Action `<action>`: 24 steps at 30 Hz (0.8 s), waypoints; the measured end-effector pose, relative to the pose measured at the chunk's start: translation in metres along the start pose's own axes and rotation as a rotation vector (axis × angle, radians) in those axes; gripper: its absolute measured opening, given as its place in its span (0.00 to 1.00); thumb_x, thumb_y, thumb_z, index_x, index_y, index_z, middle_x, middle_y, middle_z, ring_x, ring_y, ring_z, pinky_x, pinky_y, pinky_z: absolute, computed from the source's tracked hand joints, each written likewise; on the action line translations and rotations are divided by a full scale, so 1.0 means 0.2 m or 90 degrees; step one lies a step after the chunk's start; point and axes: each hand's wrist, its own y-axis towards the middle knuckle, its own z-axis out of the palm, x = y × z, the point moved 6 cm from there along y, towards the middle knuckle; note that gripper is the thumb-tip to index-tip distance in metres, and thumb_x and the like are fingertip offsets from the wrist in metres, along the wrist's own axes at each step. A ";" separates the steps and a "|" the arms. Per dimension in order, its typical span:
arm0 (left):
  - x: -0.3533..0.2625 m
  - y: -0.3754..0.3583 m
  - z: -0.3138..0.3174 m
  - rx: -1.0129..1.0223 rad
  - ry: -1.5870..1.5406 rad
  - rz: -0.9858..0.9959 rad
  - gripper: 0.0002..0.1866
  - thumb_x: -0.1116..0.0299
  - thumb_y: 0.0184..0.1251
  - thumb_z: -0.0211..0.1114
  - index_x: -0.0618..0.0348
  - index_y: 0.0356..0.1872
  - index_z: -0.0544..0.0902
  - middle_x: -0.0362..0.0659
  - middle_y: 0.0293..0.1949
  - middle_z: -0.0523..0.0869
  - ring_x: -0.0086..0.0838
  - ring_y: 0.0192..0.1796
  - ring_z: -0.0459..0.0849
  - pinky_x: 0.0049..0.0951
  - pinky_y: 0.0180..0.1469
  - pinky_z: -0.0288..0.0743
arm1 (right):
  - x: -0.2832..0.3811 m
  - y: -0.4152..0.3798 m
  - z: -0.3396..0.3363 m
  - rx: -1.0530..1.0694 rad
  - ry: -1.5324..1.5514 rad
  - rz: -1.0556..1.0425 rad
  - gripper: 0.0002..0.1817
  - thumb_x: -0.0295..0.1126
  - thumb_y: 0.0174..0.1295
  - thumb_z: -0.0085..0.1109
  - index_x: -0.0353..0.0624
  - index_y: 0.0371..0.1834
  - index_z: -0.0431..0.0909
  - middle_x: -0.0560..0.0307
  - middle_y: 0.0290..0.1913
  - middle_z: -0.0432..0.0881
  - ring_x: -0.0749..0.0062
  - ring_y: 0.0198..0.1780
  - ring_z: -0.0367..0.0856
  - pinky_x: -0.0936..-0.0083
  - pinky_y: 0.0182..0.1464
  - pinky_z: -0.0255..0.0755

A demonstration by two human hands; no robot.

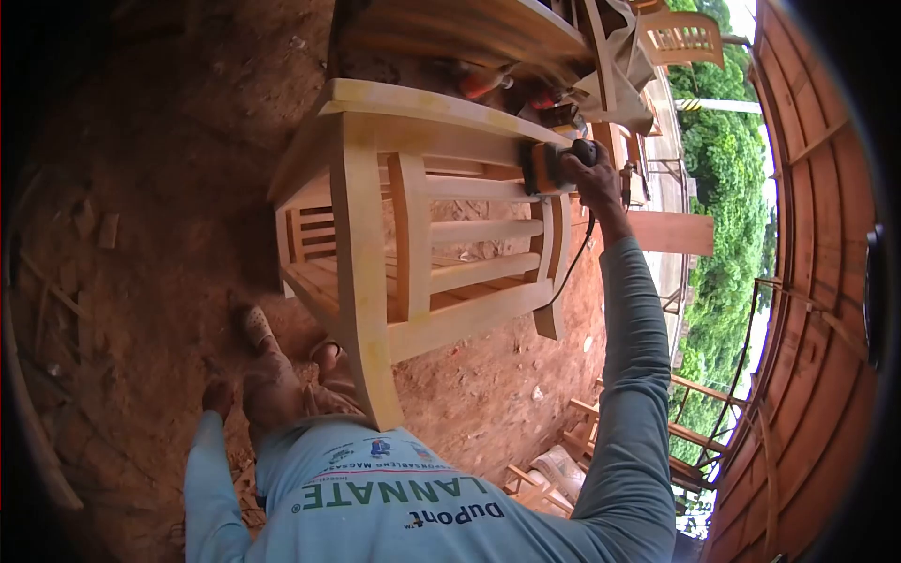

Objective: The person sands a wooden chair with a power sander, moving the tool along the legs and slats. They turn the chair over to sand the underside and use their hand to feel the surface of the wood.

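My right hand [593,178] is closed on the black top of an orange-and-black electric sander [544,169]. The sander rests against the far end of a pale wooden piece of slatted furniture [361,253], which looks like a bench or wide chair. A dark cord [574,267] trails from the sander down past the slats. My left hand [219,396] hangs low beside my leg, away from the furniture. Its fingers are too dark and small to make out. Yellowish patches mark the furniture's top rail and front post.
Behind the furniture stands another brown wooden piece [450,33], with blurred red-orange items [488,83] beside it. A chair back [683,39] shows farther off. Wood scraps [56,291] lie on the reddish dirt floor at left. Sacks [560,472] and timber sit at lower right.
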 end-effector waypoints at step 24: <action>0.27 -0.01 -0.01 -0.014 -0.053 -0.077 0.22 0.53 0.80 0.54 0.64 0.37 0.84 0.51 0.35 0.89 0.41 0.35 0.88 0.47 0.46 0.81 | 0.00 0.04 0.03 -0.034 -0.008 -0.057 0.43 0.54 0.60 0.78 0.51 0.78 0.75 0.53 0.47 0.89 0.71 0.32 0.87 0.73 0.27 0.80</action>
